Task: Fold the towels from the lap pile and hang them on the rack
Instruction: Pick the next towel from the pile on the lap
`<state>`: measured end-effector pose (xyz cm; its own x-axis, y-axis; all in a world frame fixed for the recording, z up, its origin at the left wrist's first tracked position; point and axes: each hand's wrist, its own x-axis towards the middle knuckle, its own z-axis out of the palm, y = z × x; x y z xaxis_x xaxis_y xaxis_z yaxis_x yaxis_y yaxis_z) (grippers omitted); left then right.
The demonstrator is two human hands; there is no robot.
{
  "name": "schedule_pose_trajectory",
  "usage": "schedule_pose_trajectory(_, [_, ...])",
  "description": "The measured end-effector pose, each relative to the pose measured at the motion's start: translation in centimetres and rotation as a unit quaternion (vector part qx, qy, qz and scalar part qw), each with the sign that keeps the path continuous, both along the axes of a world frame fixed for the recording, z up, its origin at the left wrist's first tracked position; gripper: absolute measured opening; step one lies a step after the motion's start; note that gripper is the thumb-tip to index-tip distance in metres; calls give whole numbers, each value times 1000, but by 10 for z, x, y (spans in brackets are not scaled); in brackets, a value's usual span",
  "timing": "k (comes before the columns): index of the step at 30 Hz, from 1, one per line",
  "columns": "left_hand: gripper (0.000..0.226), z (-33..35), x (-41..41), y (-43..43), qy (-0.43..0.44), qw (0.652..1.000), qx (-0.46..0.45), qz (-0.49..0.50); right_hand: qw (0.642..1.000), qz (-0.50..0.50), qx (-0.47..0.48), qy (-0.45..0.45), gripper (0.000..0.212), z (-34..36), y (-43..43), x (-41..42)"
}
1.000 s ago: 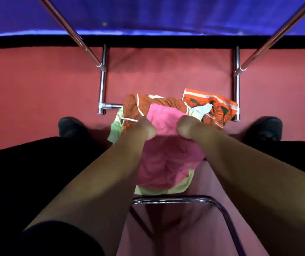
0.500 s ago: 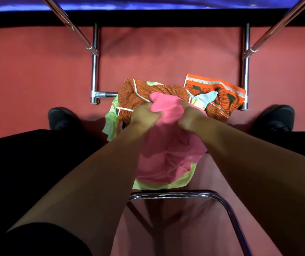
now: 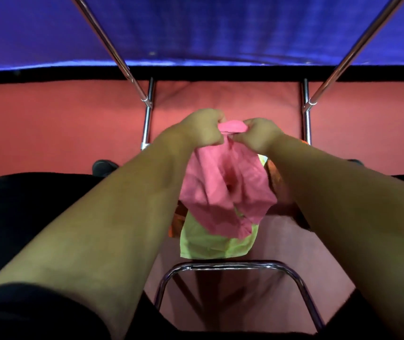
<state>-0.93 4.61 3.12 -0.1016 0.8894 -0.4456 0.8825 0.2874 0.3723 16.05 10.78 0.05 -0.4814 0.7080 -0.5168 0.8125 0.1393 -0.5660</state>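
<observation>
Both grips are closed on the same stretch of cloth. The left hand [image 3: 201, 128] and the right hand [image 3: 259, 134] sit almost knuckle to knuckle, each pinching the top edge of the pink towel [image 3: 227, 192], and a small bunched fold pokes up between them. The towel hangs from that edge in a crumpled tube above the person's lap, with its lower hem loose and puckered.

Under the hem lies the rest of the lap pile. A yellow-green towel [image 3: 210, 244] spills toward the near side, and a sliver of orange patterned cloth [image 3: 273, 175] shows just right of the pink one.

The step in hand looks like opening the towel out before folding. To do it well, the hands should slide apart along the top edge until each reaches a corner, keeping a light pinch so the hem runs through without slipping free. A short shake should then drop the wrinkles. The towel is best kept high enough that it does not drag the pile off the lap.

The rack [image 3: 112, 49] stands on the far side, its chrome rails angling up to left and right in front of a blue sheet [image 3: 220, 28], with the red floor [image 3: 49, 133] below. A chrome chair frame [image 3: 232, 266] curves across the near side between the knees.
</observation>
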Motion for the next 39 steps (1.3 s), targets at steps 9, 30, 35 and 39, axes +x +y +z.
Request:
schedule_pose_trajectory(9, [34,101,-15,-35,89,995,-50,13,986,-143,-10,90,33,157,3,-2])
schedule_pose_trajectory(30, [8,178,20,-48,-155,945,264,111,994,-11,60,88,21,210,-36,1])
schedule_pose_trajectory(35, [20,178,-4,-38,-95,972,198,82,965,-197,60,162,26,205,-9,-3])
schedule_pose_trajectory(39, [20,161,-20,-39,88,993,59,49,935,-319,27,155,35,217,10,-7])
